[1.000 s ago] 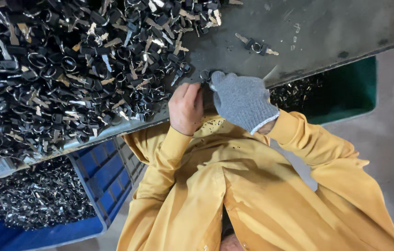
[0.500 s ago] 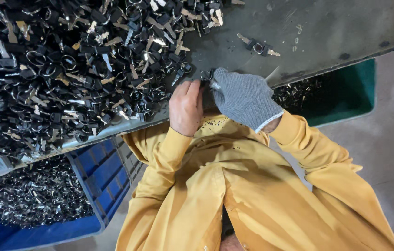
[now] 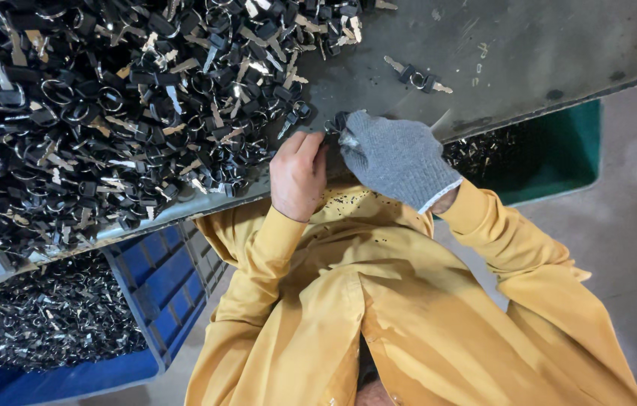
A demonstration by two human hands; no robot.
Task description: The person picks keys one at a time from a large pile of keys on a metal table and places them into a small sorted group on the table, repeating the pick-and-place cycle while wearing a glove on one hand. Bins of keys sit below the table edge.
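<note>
Shiny metal, black plastic, soft cloth

Keys (image 3: 108,113): shiny metal blades w/ black plastic heads, piled at left of worktop (image 3: 529,45), which is dull grey metal, rough & scuffed. Right hand (image 3: 397,158) in grey knit cloth glove, fuzzy. Left hand (image 3: 297,174) bare skin. Sleeves (image 3: 484,233): yellow cloth, matt. Crate (image 3: 160,286): blue plastic, smooth. Bin (image 3: 559,154): green plastic.

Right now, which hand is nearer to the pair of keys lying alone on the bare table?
Right. The gloved right hand lies just below the lone key pair; the bare left hand is farther, beside the key heap.
</note>
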